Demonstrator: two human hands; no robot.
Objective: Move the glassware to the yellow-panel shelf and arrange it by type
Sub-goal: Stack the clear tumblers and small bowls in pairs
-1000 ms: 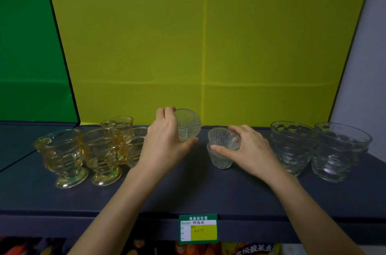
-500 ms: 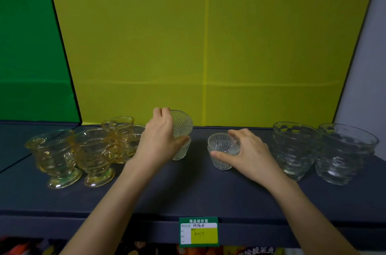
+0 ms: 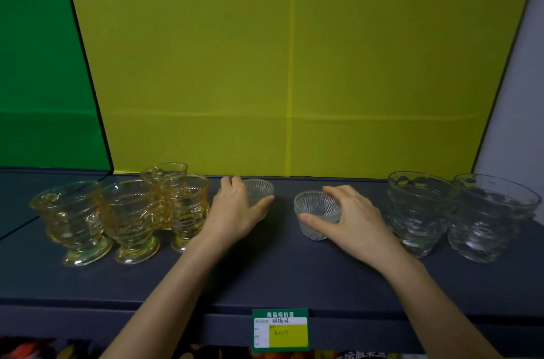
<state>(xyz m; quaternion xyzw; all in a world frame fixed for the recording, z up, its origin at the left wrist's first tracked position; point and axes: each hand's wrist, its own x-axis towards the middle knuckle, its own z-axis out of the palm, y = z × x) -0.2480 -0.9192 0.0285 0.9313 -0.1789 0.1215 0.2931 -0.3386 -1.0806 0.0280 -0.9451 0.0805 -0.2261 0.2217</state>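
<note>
Fingers (image 3: 316, 219) of the right hand (image 3: 357, 222) wrap one ribbed clear cup (image 3: 317, 213); the left hand (image 3: 235, 211) closes around its twin (image 3: 260, 195) on the dark shelf (image 3: 279, 276). Crowded amber goblets (image 3: 123, 214) just left risk a knock from a careless wrist.

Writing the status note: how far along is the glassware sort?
Done: amber footed glasses grouped left, large clear tumblers grouped right on the dark shelf. In hand: left hand grips one small ribbed cup, right hand the other ribbed cup, mid-shelf. Left: release them side by side.
</note>
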